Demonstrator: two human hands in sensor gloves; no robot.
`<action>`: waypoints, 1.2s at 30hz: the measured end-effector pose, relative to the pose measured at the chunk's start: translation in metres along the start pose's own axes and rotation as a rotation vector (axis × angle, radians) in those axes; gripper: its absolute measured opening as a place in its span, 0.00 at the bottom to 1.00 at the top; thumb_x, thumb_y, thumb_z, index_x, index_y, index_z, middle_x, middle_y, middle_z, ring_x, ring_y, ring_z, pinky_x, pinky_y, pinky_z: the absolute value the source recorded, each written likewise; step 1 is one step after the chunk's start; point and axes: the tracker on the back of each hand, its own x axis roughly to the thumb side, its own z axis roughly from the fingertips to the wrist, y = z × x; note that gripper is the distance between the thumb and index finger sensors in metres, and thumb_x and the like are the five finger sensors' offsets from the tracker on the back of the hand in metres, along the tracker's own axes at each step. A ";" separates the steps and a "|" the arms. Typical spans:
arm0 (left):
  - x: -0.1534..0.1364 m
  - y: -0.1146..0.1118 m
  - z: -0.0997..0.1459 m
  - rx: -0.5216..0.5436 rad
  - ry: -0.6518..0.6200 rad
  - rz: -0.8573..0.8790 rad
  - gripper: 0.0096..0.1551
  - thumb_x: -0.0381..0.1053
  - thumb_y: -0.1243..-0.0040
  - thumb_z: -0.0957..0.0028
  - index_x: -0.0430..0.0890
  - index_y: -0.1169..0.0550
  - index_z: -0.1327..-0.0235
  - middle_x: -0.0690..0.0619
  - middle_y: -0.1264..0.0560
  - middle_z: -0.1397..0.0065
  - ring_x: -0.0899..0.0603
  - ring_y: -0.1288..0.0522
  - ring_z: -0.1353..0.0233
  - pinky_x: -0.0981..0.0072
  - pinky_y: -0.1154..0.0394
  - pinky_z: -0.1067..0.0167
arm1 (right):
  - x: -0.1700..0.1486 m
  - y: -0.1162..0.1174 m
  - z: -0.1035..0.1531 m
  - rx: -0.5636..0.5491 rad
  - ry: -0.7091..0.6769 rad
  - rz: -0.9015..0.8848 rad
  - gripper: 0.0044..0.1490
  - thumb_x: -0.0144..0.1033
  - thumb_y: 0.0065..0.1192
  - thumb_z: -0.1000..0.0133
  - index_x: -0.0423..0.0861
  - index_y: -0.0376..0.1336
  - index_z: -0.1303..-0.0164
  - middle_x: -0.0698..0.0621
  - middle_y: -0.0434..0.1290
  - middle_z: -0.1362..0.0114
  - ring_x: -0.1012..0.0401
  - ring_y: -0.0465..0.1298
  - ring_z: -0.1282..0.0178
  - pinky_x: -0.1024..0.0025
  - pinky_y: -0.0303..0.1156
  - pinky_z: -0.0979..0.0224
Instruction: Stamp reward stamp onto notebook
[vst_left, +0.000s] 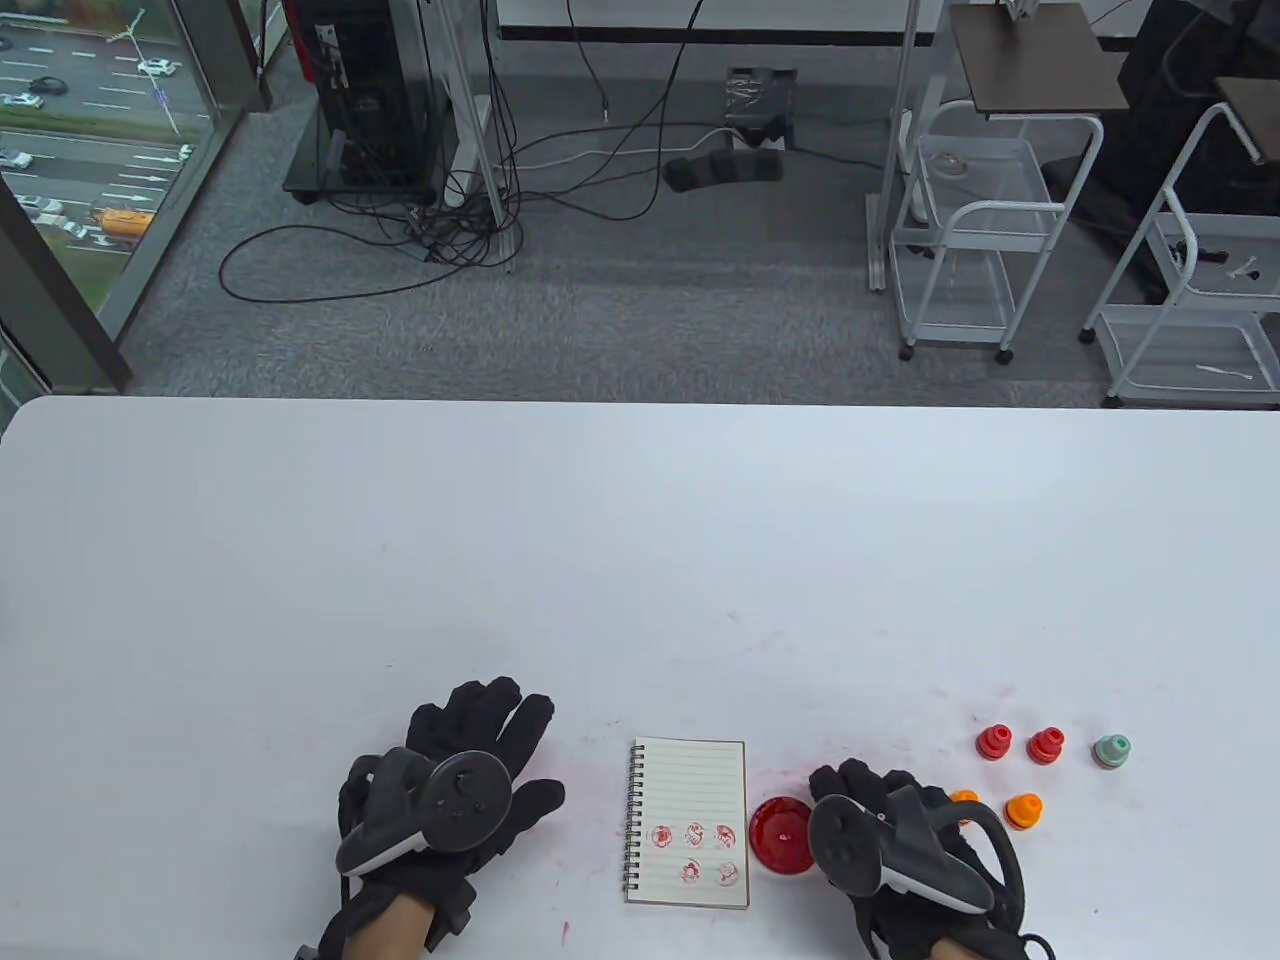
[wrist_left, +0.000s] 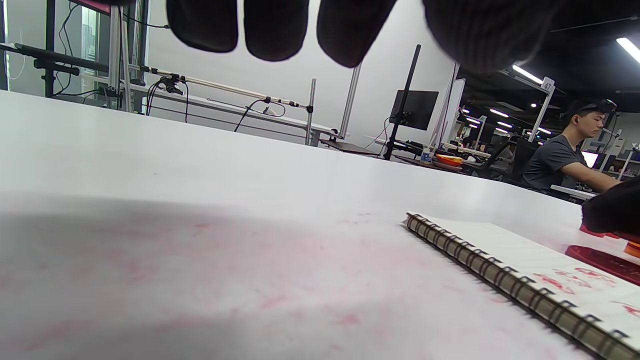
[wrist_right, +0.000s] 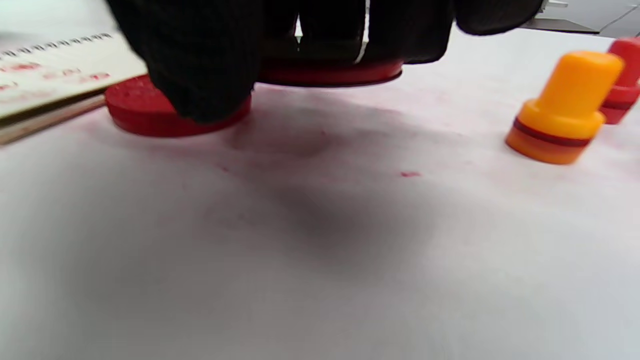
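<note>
A small spiral notebook (vst_left: 690, 800) lies open near the table's front edge, with several red stamp marks on its lower half; it also shows in the left wrist view (wrist_left: 520, 260). A round red ink pad (vst_left: 780, 835) sits just right of it. My right hand (vst_left: 862, 790) is beside the pad, and in the right wrist view its fingers (wrist_right: 200, 75) grip a flat red lid (wrist_right: 330, 74) just above the table next to the pad (wrist_right: 140, 112). My left hand (vst_left: 485, 735) rests flat on the table left of the notebook, fingers spread and empty.
Small stamps stand right of my right hand: two red (vst_left: 993, 742) (vst_left: 1046, 746), one green (vst_left: 1111, 750), one orange (vst_left: 1023, 810) and another orange (vst_left: 965, 797) half hidden by the hand. Pink ink smears mark the table around the notebook.
</note>
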 end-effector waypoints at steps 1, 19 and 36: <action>0.000 0.000 0.000 -0.001 0.000 -0.001 0.50 0.69 0.47 0.50 0.48 0.35 0.15 0.36 0.41 0.13 0.25 0.39 0.18 0.22 0.42 0.29 | -0.001 0.002 -0.001 0.021 0.017 -0.002 0.48 0.43 0.67 0.50 0.46 0.49 0.22 0.42 0.57 0.19 0.38 0.62 0.24 0.33 0.60 0.26; -0.001 0.003 0.003 0.059 0.021 -0.005 0.48 0.67 0.47 0.49 0.47 0.34 0.16 0.36 0.40 0.14 0.26 0.37 0.19 0.24 0.40 0.29 | -0.019 -0.025 0.009 -0.115 0.030 -0.078 0.50 0.43 0.68 0.52 0.50 0.49 0.21 0.43 0.57 0.17 0.39 0.65 0.26 0.40 0.65 0.27; 0.000 0.003 0.003 0.048 0.020 0.010 0.46 0.66 0.47 0.48 0.47 0.33 0.17 0.37 0.39 0.14 0.26 0.36 0.19 0.24 0.39 0.29 | -0.108 -0.018 0.031 -0.149 0.333 -0.200 0.41 0.39 0.68 0.51 0.52 0.58 0.25 0.43 0.63 0.20 0.41 0.69 0.29 0.44 0.68 0.30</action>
